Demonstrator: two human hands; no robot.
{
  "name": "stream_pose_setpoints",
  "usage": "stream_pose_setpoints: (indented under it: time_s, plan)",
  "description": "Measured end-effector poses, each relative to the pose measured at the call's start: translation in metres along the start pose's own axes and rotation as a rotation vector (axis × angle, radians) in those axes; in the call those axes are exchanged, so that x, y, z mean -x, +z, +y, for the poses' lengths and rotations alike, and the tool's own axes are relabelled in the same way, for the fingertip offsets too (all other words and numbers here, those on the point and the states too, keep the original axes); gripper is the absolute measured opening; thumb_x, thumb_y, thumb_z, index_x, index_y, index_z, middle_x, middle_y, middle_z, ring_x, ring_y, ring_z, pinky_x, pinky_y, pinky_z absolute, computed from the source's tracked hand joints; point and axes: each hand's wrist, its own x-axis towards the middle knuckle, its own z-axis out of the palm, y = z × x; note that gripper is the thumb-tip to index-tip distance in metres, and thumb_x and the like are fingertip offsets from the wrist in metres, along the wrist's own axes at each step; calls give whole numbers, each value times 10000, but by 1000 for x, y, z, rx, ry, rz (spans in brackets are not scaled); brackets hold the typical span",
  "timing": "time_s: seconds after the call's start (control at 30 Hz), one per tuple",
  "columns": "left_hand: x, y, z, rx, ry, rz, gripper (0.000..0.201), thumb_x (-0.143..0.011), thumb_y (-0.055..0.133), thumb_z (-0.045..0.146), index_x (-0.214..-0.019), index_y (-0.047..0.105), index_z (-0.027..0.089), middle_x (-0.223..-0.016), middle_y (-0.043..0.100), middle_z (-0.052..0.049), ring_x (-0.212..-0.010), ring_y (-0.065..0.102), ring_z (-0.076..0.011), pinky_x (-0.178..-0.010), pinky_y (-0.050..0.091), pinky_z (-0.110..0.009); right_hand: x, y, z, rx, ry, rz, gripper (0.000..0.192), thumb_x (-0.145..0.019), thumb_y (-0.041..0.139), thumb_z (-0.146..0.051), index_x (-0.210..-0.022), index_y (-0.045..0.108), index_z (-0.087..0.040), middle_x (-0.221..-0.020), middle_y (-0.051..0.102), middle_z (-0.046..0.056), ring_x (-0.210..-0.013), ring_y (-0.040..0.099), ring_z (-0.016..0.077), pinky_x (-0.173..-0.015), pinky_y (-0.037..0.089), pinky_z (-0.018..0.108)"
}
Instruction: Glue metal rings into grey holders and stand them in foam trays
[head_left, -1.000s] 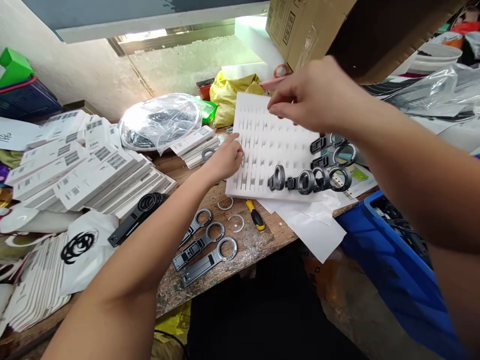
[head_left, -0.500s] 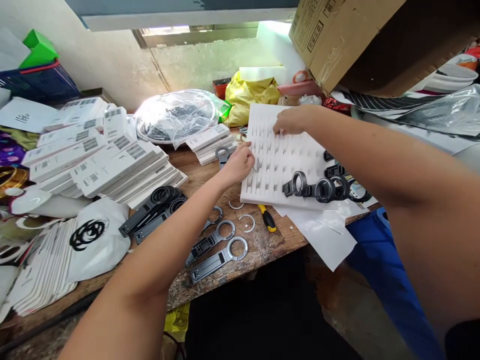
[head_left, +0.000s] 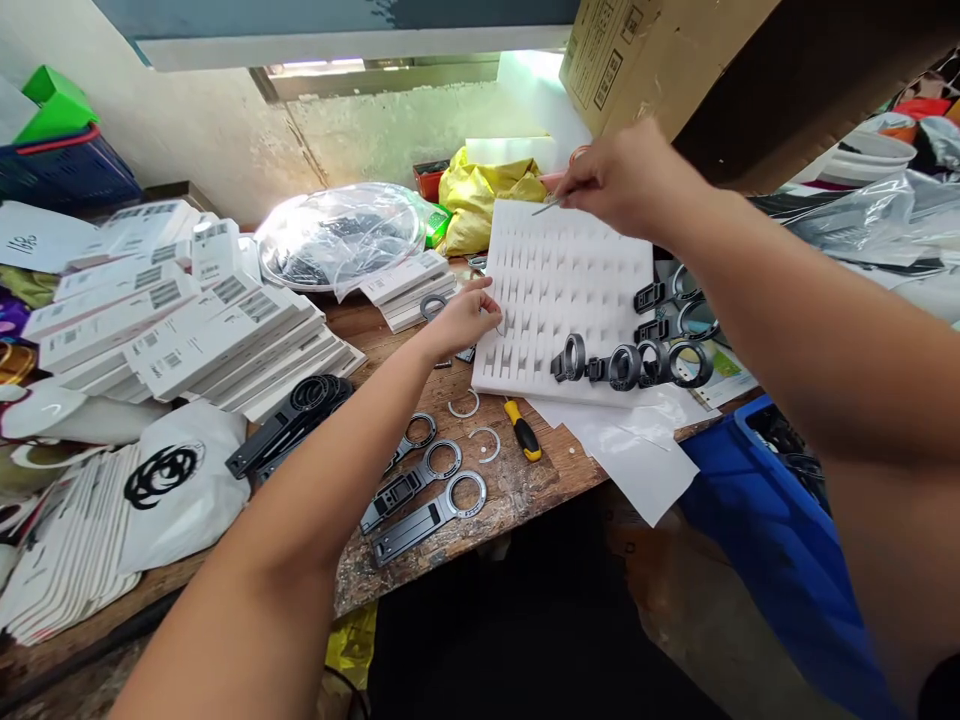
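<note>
Holding one strip [head_left: 547,207], right hand [head_left: 626,180] hovers by one foam block [head_left: 516,217].

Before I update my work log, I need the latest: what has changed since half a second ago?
The right hand has lifted from the slots of the white foam block to above its far edge, pinching a thin grey strip; whether it already held that then is hidden. The left hand stays by the block's left edge; the yellow-black screwdriver stays put.
</note>
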Motion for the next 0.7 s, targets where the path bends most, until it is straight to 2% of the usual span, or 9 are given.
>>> stream_pose_setpoints:
  time_s: [0.1, 0.17, 0.23, 0.3, 0.33, 0.43, 0.5, 0.6, 0.7]
  plan:
    - [-4, -2, 6, 264, -170, 36, 113, -780, 718, 154, -737, 614, 151, -1590, 556, -156, -1279, 660, -291, -1076, 552, -477, 55, -28, -44, -77, -194, 240, 276, -1072, 615, -354, -1142, 835, -202, -1098, 839, 55, -1121, 778, 223, -1078, 578, 421]
    - [-12, -4, 11, 351, -287, 63, 139, -768, 742, 119, -761, 607, 148, -1367, 683, -141, -1173, 694, -271, -957, 589, -433, 98, -24, -78, -158, -282, 381, 228, -1065, 632, -310, -1117, 829, -207, -1101, 834, 63, -1086, 786, 228, -999, 628, 411]
    - [-21, -7, 15, 333, -365, 91, 197, -734, 772, 67, -774, 601, 156, -1091, 729, -99, -1121, 701, -295, -909, 581, -425, 137, 1, -112, -224, -280, 420, 259, -1077, 571, -234, -1170, 812, -230, -1120, 826, 55, -1027, 790, 195, -871, 659, 338]
    - [-28, -12, 17, 267, -419, 88, 239, -697, 776, -7, -762, 609, 151, -882, 688, -68, -1073, 707, -326, -882, 562, -426, 162, 44, -139, -328, -277, 330, 303, -1074, 541, -194, -1231, 792, -258, -1168, 812, 56, -1012, 784, 186, -846, 661, 315]
    - [-30, -14, 18, 249, -444, 72, 240, -695, 766, -37, -757, 618, 143, -816, 660, -60, -1025, 712, -322, -856, 552, -415, 169, 67, -150, -390, -245, 237, 327, -1069, 530, -168, -1265, 782, -243, -1204, 799, 78, -1035, 779, 198, -878, 658, 329]
    - [-30, -22, 19, 363, -515, 0, 181, -784, 718, -48, -807, 653, 119, -711, 609, -43, -748, 667, -202, -703, 518, -329, 168, 127, -174, -490, -158, 20, 345, -1072, 510, -157, -1308, 761, -178, -1285, 759, 135, -1097, 760, 227, -951, 632, 349]
    - [-26, -25, 18, 570, -586, -5, 171, -838, 698, -37, -874, 660, 126, -668, 588, -18, -585, 554, -111, -586, 465, -245, 154, 147, -186, -466, -116, -108, 358, -1090, 466, -161, -1308, 749, -150, -1321, 735, 148, -1121, 746, 232, -992, 610, 355]
    - [-16, -27, 14, 794, -678, 14, 224, -851, 697, -45, -939, 649, 155, -617, 553, 18, -479, 443, -59, -455, 383, -154, 124, 151, -205, -328, -114, -267, 387, -1084, 403, -110, -1308, 719, -105, -1396, 683, 177, -1127, 732, 245, -967, 601, 350]
    - [-7, -25, 10, 866, -696, 16, 199, -882, 634, -44, -915, 641, 153, -570, 498, 36, -415, 385, -43, -366, 310, -110, 95, 148, -222, -209, -147, -343, 439, -1042, 359, -40, -1332, 688, -67, -1422, 645, 230, -1183, 706, 281, -930, 599, 357]
